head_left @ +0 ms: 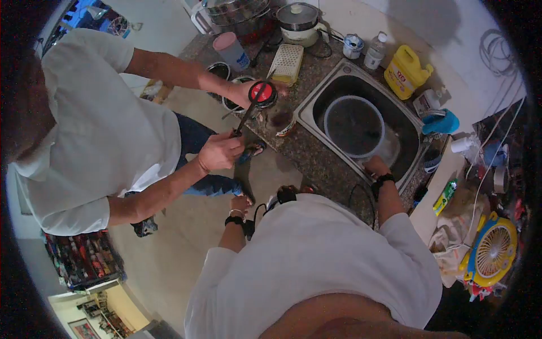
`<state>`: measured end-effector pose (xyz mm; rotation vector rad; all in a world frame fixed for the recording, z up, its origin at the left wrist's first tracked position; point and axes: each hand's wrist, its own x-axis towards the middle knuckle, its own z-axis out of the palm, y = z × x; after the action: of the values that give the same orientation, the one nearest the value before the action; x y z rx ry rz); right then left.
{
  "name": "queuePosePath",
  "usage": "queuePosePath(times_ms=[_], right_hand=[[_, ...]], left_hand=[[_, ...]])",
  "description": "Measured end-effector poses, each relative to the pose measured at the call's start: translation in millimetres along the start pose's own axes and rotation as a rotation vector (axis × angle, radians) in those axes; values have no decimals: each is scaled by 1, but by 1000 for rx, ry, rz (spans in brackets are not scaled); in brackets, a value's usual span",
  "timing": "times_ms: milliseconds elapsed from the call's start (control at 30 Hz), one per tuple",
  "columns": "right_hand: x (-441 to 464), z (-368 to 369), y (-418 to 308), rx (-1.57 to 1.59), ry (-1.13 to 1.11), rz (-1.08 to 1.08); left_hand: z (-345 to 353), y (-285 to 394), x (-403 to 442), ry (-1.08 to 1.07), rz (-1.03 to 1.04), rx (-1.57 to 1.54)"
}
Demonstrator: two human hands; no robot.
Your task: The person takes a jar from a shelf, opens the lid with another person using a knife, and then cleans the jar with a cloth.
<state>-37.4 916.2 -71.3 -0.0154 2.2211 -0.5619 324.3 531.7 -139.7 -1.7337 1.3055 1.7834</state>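
My right hand [376, 167] is at the near edge of the steel sink [305, 111], beside the rim of a round tub [354, 125] that sits in the basin. Its fingers are curled, and what they hold, if anything, is hidden. Down at my side, away from the counter, is my left hand [241, 204]; it is small and its fingers are unclear. A black band is on each of my wrists. A yellow jug [406, 72] and a clear bottle [375, 51] stand behind the sink.
Left, a co-worker in a white shirt [113, 118] holds a knife [248, 116] over a red-topped jar [262, 93] at the counter corner. A grater [287, 63], pink container [230, 51] and lidded pot [297, 22] stand behind. A yellow fan [494, 248] is at right.
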Motion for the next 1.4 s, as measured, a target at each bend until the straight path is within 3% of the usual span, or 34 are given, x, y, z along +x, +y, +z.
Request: queuePosePath(times_ms=[167,267,400,500,567,800,867,1000,1100,1200,1267,1300,1367,1400], right_hand=[[1,1,1,12,9,5],[30,11,24,-53,70,-178],[51,20,41,10,94,-166],[45,17,36,-40,86,-209],[15,5,11,69,-21,10],[17,5,15,142,17,-9],[59,17,45,-17,24,-110],[55,14,41,-44,-12,-122],[50,14,38,-25,-4,-103],[44,12,33,-64,4,-158],[14,4,8,67,-18,51],[15,4,10,68,-18,52],[21,6,15,58,-7,44],[21,6,16,59,-7,44]], left_hand=[[-8,-10,20,-17,50,157],[-15,-22,43,-7,183,386],[-39,-53,108,-7,487,705],[-5,-13,24,84,217,532],[8,1,-5,107,178,534],[3,-8,7,57,242,401],[8,-4,-3,88,308,562],[12,1,-16,137,406,805],[11,3,-21,179,602,1048],[15,10,-32,223,597,1176],[14,8,-25,239,583,1240],[13,6,-21,244,579,1261],[6,-1,-4,123,389,1000],[8,1,-7,123,389,1001]])
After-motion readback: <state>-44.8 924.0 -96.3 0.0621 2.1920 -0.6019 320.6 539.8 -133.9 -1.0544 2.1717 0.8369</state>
